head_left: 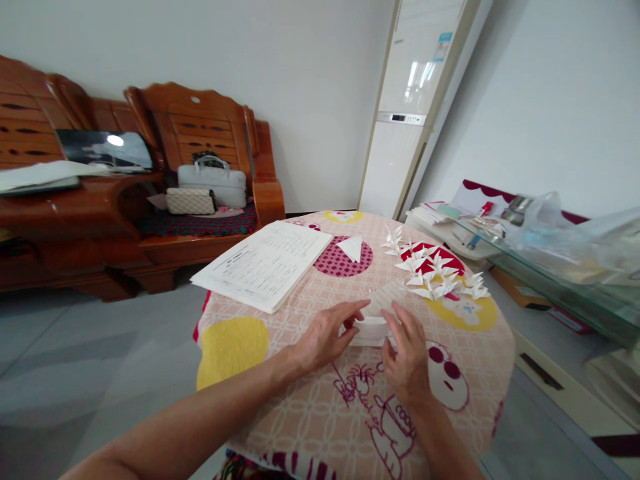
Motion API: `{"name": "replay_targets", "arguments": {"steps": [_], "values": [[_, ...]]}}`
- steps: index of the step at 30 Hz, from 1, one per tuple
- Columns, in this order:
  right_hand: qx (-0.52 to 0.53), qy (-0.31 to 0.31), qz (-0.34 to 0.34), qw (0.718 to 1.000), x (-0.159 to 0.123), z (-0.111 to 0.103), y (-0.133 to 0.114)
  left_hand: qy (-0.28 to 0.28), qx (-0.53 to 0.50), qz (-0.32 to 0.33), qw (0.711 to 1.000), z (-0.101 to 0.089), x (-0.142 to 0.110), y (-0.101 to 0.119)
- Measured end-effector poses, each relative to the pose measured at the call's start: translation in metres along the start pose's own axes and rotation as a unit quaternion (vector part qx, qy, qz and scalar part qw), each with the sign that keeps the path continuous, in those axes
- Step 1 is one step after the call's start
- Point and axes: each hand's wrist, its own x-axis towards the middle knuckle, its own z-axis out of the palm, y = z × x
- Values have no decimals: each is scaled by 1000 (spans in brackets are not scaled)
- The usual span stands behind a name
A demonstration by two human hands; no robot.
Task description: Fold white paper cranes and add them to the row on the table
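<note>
The person's left forearm (200,413) reaches in closest, over the patterned tablecloth (300,413). Between the left hand (325,333) and right hand (409,353), a white sheet (373,327) lies partly folded, seemingly at an early stage. Both hands are half open, fingers curled at its sides; whether either pinches it cannot be told. Beyond sit a flat paper triangle (353,249), still unshaped, and apparently finished paper cranes (434,265).

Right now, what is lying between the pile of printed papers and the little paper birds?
A white paper triangle lies on the tablecloth between the printed papers and the paper birds, as the head camera view shows.
</note>
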Motion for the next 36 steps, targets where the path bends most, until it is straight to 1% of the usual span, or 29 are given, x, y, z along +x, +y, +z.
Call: {"name": "replay_targets", "arguments": {"steps": [2,4,6,8,9,11,13,14,16,19,23,26,28,30,31,33,36], "values": [[9,12,-48,999,1,-1,-4,-23,-27,28,999,-1,-2,8],[30,37,-76,996,2,-4,-5,-35,-67,41,996,-7,-2,13],[54,63,-85,993,3,-7,-2,-29,-88,49,995,-16,2,12],[77,79,-81,991,5,-11,1,-49,-63,87,993,-27,8,8],[90,85,-78,989,5,-12,3,-87,-33,107,990,-33,11,6],[116,92,-68,987,7,-13,7,-181,27,135,974,-42,16,1],[141,93,-57,984,7,-13,9,-232,84,153,957,-48,19,-1],[152,90,-51,983,8,-12,9,-241,107,160,951,-50,20,0],[172,80,-45,981,8,-11,9,-241,141,178,944,-50,20,2],[196,63,-40,978,9,-9,8,-240,172,213,931,-46,23,6],[196,51,-42,978,9,-8,9,-266,202,255,907,-35,26,-2],[143,13,-57,988,3,-9,15,-265,199,260,907,-30,20,-14],[97,-38,-91,990,-5,-10,19,-278,186,250,908,-28,12,-20],[64,-94,-133,985,-14,-11,21,-303,172,231,909,-28,4,-23],[57,-121,-150,980,-18,-11,22,-314,165,219,909,-28,0,-24],[60,-155,-175,971,-24,-13,23,-327,154,198,911,-28,-5,-25],[80,-188,-160,966,-28,-15,24,-316,133,172,923,-28,-9,-27]]}}
